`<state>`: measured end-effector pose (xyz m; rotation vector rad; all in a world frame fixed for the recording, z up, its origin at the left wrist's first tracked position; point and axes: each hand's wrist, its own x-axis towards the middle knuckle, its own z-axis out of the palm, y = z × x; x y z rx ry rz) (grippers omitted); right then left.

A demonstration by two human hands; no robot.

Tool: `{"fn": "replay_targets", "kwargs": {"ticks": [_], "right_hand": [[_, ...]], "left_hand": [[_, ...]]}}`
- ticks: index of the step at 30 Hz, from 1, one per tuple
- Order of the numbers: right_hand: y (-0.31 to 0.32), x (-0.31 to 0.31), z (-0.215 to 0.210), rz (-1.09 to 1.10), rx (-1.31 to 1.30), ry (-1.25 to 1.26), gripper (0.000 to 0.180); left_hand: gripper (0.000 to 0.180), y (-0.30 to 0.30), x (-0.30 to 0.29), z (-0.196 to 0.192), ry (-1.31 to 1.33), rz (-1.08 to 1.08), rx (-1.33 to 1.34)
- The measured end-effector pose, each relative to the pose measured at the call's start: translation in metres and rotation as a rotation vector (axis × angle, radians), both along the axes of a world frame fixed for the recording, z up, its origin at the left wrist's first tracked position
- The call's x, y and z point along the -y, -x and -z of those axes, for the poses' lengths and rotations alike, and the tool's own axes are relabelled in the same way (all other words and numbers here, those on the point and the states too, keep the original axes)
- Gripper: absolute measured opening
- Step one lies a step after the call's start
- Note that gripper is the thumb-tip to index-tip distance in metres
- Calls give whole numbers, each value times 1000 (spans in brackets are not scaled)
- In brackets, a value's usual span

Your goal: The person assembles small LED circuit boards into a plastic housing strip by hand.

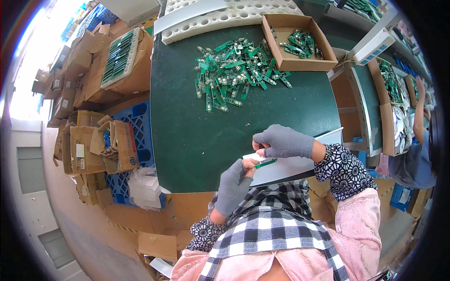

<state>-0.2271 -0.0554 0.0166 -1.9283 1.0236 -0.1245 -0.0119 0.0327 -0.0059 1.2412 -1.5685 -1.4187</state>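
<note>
Green board (267, 163), partly hidden, is pinched in left hand (235, 187); whether right hand (287, 141) grips anything is unclear.

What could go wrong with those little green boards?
The green board could slip from the left hand, since it's narrow and pinched near one end. The piled boards might scratch each other, because they lie jumbled together.

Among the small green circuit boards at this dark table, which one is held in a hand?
The single board pinched by the left hand; the others lie farther away, in the loose pile or inside the open cardboard box.
</note>
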Motion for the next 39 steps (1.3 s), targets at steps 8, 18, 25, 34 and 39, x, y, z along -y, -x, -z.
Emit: {"fn": "replay_targets", "kwargs": {"ticks": [8,18,25,34,39], "right_hand": [[-10,6,8,-149,-31,105,15],[14,0,-19,38,350,-88,14],[-6,-78,-10,767,476,-280,16],[-34,-96,14,956,494,-132,17],[-42,-97,19,959,443,-26,15]], "left_hand": [[4,6,0,-11,-68,-29,34],[7,7,-5,5,-101,-66,-21],[12,1,7,-7,-477,-176,-349],[14,13,-2,-5,-476,-302,-421],[15,19,-8,-5,-434,-350,-395]]}}
